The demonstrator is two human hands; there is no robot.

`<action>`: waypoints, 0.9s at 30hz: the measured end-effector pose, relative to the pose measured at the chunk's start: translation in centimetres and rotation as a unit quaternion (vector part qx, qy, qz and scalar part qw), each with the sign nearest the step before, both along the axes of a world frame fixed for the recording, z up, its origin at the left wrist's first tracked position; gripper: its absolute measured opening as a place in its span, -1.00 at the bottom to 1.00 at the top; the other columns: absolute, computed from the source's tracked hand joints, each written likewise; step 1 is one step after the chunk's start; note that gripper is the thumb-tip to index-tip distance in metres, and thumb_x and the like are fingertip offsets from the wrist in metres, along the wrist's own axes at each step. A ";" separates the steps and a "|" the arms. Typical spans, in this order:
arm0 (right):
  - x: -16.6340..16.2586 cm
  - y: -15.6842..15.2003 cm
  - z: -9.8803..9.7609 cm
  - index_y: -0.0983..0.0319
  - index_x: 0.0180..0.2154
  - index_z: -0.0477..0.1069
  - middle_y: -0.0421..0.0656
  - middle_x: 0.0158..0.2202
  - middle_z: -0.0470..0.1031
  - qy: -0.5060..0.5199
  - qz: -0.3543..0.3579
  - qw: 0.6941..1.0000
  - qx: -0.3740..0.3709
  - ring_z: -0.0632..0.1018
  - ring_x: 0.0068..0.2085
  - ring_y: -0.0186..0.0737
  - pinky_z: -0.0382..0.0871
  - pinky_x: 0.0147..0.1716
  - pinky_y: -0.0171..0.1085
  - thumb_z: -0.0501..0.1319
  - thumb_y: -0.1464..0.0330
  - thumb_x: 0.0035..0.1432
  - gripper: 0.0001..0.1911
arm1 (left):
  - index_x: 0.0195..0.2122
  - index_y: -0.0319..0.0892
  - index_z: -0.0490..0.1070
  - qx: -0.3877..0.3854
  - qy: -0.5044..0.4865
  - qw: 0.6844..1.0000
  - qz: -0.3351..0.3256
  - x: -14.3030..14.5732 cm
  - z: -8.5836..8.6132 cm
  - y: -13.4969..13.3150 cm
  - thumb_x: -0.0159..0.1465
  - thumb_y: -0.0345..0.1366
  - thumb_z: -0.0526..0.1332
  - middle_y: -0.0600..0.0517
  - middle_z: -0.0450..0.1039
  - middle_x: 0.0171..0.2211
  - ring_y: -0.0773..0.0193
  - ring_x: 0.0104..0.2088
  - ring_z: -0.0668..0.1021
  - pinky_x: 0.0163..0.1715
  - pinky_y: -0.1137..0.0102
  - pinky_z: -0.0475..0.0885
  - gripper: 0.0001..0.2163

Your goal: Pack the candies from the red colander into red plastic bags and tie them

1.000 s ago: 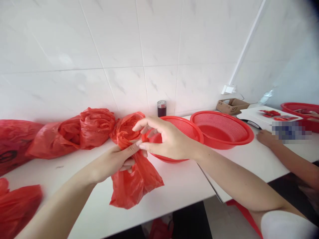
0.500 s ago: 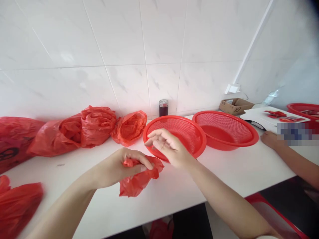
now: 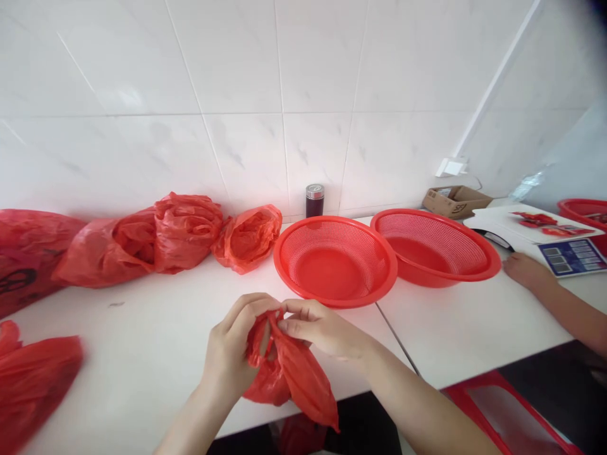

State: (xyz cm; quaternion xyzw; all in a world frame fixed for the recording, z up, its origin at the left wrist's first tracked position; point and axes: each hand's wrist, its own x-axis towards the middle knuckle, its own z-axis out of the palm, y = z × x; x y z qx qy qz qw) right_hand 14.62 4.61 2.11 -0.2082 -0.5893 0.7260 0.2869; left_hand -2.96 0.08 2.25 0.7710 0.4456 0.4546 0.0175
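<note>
Between my hands hangs a crumpled red plastic bag (image 3: pixel 303 376) over the front edge of the white table (image 3: pixel 156 366). With fingers curled, my left hand (image 3: pixel 237 341) grips the bag's left side near the top. My right hand (image 3: pixel 322 328) pinches its upper rim between thumb and fingers. A gap shows in the bag's mouth; what lies inside, if anything, is hidden. Just beyond my hands stands a red perforated plastic basin (image 3: pixel 334 272), with only its own red bottom showing. A second red basin (image 3: pixel 427 253) overlaps its right rim.
Several stuffed red bags (image 3: pixel 184 234) line the wall at left; another red bag (image 3: pixel 38 385) lies near left. Behind the basins stand a dark tumbler (image 3: pixel 314 202) and cardboard box (image 3: pixel 455 202). Another person's hand (image 3: pixel 526 272) rests at right near a white scale-like device (image 3: pixel 531 230).
My right hand has come down from above the basin and taken hold of the bag. The bag has moved closer to me and now hangs lower, with its mouth spread.
</note>
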 end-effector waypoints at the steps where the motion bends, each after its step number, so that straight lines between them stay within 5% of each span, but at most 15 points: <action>1: 0.1 -0.4 0.0 0.21 -0.26 0.40 -0.27 -0.38 0.39 -0.016 -0.024 0.999 0.028 0.42 -0.38 -0.41 0.30 -0.32 -0.36 0.18 0.23 0.23 -0.82 | -0.09 -0.07 0.34 -0.008 0.000 1.000 0.003 -0.1 -0.3 -0.3 0.22 -0.56 0.07 0.01 0.43 -0.16 0.31 -0.17 0.53 -0.20 0.47 0.42 -0.69; 6: 1.6 -2.3 -0.7 0.22 -0.32 0.36 -0.21 -0.34 0.37 -0.063 -0.133 0.976 0.163 0.41 -0.30 -0.33 0.31 -0.28 -0.31 0.10 0.17 0.29 -0.73 | -0.03 -0.03 0.41 -0.088 0.034 0.996 0.002 -2.3 -0.9 -1.0 0.32 -0.43 0.06 0.05 0.54 -0.21 0.31 -0.23 0.57 -0.24 0.48 0.42 -0.73; 12: 5.7 -2.7 -5.0 0.21 -0.30 0.36 -0.14 -0.28 0.41 -0.087 -0.229 0.967 0.068 0.52 -0.18 -0.17 0.42 -0.23 -0.22 0.06 0.11 0.29 -0.69 | -0.45 -0.10 0.39 -0.204 -0.034 0.971 0.122 -6.8 -3.9 -2.5 0.35 -0.15 0.01 0.11 0.45 -0.53 0.32 -0.51 0.48 -0.43 0.47 0.37 -0.70; 15: 6.5 -2.8 -7.3 0.20 -0.34 0.32 -0.13 -0.33 0.42 -0.117 -0.288 0.950 0.039 0.52 -0.20 -0.14 0.44 -0.23 -0.17 0.07 0.07 0.26 -0.66 | -0.50 -0.10 0.34 -0.259 -0.095 0.946 0.169 -6.9 -6.3 -3.5 0.35 -0.07 -0.02 0.11 0.40 -0.56 0.31 -0.54 0.45 -0.50 0.47 0.34 -0.65; 19: 4.4 -3.0 -9.0 0.18 -0.33 0.28 -0.12 -0.32 0.44 -0.119 -0.375 0.917 0.065 0.51 -0.24 -0.17 0.42 -0.21 -0.18 0.01 0.03 0.28 -0.64 | -0.35 -0.10 0.39 -0.196 -0.170 0.944 0.202 -4.8 -8.4 -3.1 0.35 -0.09 -0.01 -0.02 0.52 -0.21 0.18 -0.18 0.53 -0.20 0.36 0.41 -0.71; 22: 1.3 -2.9 -9.7 0.17 -0.24 0.28 -0.13 -0.29 0.45 -0.154 -0.412 0.889 0.131 0.49 -0.26 -0.20 0.37 -0.20 -0.21 -0.06 0.07 0.32 -0.67 | -0.40 -0.12 0.33 -0.160 -0.164 0.959 0.166 -3.2 -9.0 -1.5 0.36 -0.13 -0.03 -0.08 0.39 0.09 0.14 -0.01 0.47 -0.06 0.29 0.37 -0.72; 27: -2.3 -2.0 -10.7 0.15 -0.17 0.27 -0.19 -0.34 0.47 -0.253 -0.421 0.846 0.207 0.48 -0.35 -0.21 0.29 -0.30 -0.27 -0.14 0.14 0.36 -0.68 | -0.29 -0.11 0.33 -0.182 -0.073 0.972 0.130 -2.2 -9.4 1.0 0.38 -0.16 -0.09 -0.04 0.47 -0.13 0.23 -0.22 0.51 -0.20 0.35 0.39 -0.74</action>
